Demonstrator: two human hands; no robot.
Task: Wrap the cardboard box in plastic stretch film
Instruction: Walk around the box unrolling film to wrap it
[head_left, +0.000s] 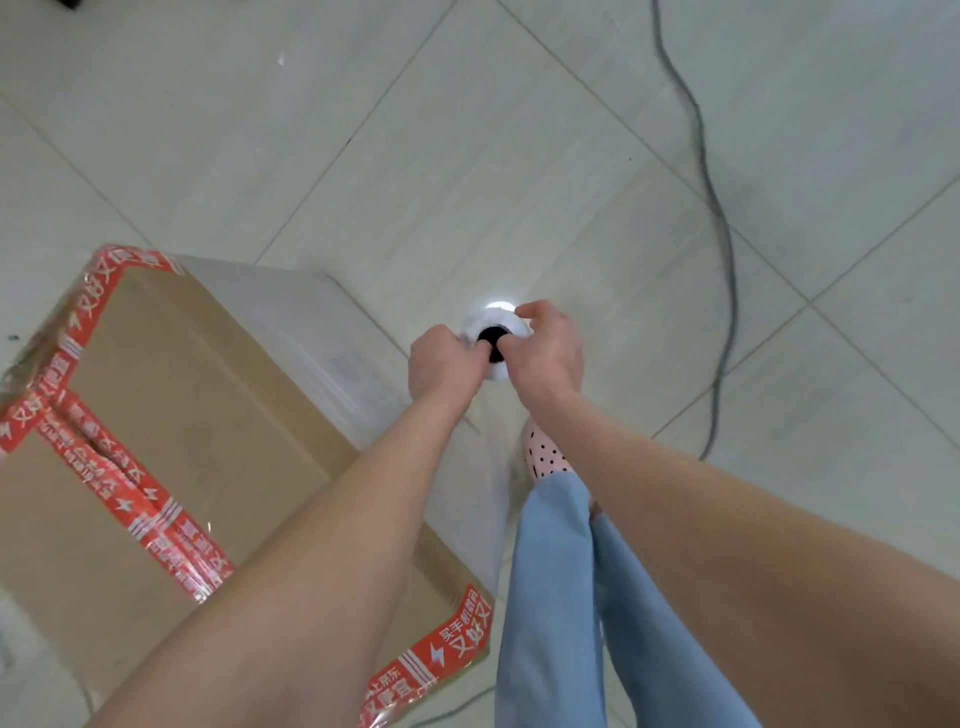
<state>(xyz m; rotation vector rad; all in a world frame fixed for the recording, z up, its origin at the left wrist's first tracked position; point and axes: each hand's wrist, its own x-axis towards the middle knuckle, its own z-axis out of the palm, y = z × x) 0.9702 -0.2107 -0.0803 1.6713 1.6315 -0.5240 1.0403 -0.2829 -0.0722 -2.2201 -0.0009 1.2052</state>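
Both hands, left hand (447, 358) and right hand (545, 353), hold a clenched grip on the upright stretch film roll (496, 332) beside the film-covered cardboard box (208, 395).

I see only the top end of the film roll (496, 332); my left hand (447, 364) and right hand (545, 345) cover its sides, and I can't tell how long it is below them. The cardboard box (208, 395) runs off the left edge, and my left forearm hides part of its near top. The print on its red tape (109, 467) is too small and glossy to read fully. The grey cable (719, 218) leaves the frame at the top.
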